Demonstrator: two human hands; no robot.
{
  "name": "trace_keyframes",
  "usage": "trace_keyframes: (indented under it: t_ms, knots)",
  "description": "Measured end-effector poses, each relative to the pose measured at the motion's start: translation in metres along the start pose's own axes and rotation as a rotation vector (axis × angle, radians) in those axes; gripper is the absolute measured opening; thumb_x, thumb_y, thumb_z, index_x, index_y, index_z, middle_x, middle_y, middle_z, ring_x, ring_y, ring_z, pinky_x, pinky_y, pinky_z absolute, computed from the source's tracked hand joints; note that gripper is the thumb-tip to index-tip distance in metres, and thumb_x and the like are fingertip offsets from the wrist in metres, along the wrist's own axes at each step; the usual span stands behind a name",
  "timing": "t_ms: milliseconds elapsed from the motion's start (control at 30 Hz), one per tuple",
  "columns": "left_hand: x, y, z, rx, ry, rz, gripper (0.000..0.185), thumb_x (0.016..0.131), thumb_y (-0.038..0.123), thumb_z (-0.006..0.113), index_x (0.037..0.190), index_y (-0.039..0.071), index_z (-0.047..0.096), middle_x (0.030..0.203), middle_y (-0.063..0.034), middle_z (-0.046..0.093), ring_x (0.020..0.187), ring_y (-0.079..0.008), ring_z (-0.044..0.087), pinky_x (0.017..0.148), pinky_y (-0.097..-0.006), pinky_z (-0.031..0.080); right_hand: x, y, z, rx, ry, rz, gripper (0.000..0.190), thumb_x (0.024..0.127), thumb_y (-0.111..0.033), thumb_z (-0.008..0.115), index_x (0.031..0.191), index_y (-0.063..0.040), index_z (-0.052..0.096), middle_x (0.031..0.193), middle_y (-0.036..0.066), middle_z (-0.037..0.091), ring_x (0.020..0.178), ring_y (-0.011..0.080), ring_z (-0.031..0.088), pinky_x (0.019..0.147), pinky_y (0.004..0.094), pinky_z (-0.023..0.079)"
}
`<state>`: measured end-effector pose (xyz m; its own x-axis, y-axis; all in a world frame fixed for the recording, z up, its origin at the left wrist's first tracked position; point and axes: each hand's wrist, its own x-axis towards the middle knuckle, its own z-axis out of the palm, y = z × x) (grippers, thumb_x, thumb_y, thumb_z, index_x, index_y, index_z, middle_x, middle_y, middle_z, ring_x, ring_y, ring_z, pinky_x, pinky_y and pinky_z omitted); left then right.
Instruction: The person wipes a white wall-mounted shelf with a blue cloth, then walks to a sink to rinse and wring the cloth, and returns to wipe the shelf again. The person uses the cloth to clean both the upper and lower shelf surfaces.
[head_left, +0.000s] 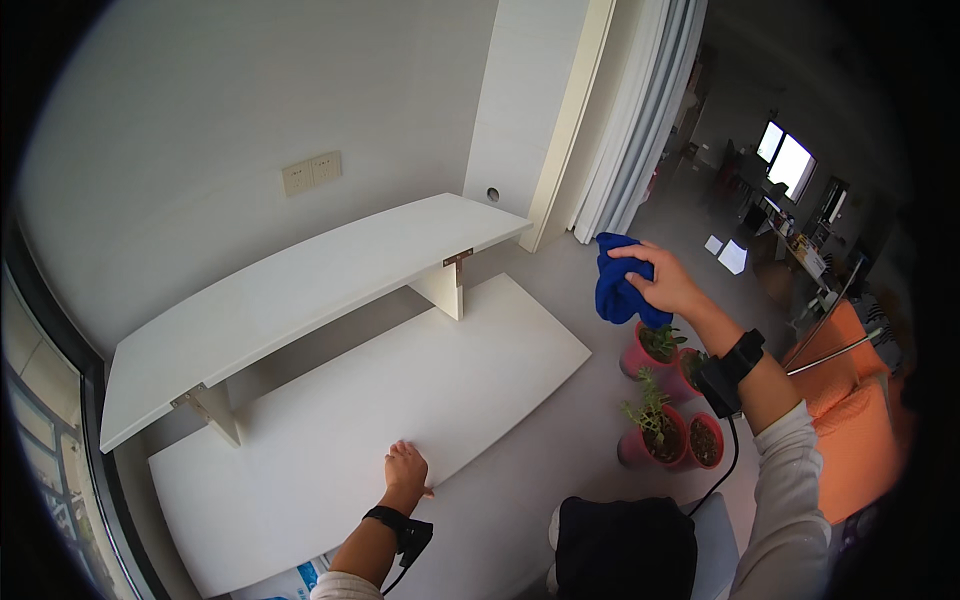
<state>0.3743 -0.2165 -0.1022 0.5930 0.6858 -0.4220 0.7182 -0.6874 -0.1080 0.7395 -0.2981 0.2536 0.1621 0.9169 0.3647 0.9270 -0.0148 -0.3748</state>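
My right hand (660, 277) grips a bunched blue cloth (626, 289), held up to the right of a white two-tier shelf unit, above some potted plants. My left hand (406, 466) rests on the front edge of the lower white board (360, 405), its fingers on the top and the thumb at the edge. Above and behind it runs the upper white board (300, 285), carried on short upright panels (442, 289) with metal brackets. Dark straps with small devices are on both wrists.
Several potted plants (654, 435) stand on the floor at the right, near an orange cushioned seat (862, 442). A curtain (637, 135) hangs at the back, right of a wall with double sockets (311, 174). A dark-framed window (60, 420) is at the left.
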Motion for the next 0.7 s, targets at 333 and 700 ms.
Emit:
trace_keyframes:
  t_ms: [333, 700]
  knots:
    - [0.002, 0.002, -0.031, 0.12, -0.069, 0.11, 0.126, 0.055, 0.069, 0.078, 0.14, -0.009, 0.026, 0.131, -0.0295, 0.046, 0.122, -0.0368, 0.049, 0.095, -0.0399, 0.047, -0.062, 0.116, 0.192, 0.152, -0.193, 0.262, 0.046, 0.082, -0.006, 0.064, 0.124, -0.026, 0.058, 0.114, 0.006, 0.057, 0.103, 0.0308, 0.053, 0.086, 0.0401, 0.051]
    - [0.041, -0.041, -0.088, -0.022, -0.48, 0.26, 0.073, 0.08, 0.046, 0.07, 0.134, 0.007, 0.041, 0.108, -0.0187, 0.064, 0.104, -0.0368, 0.06, 0.084, -0.0433, 0.05, -0.077, 0.121, 0.244, 0.301, -0.145, 0.333, 0.066, 0.082, -0.004, 0.065, 0.141, -0.022, 0.041, 0.115, 0.011, 0.057, 0.101, 0.0324, 0.054, 0.081, 0.0397, 0.051]
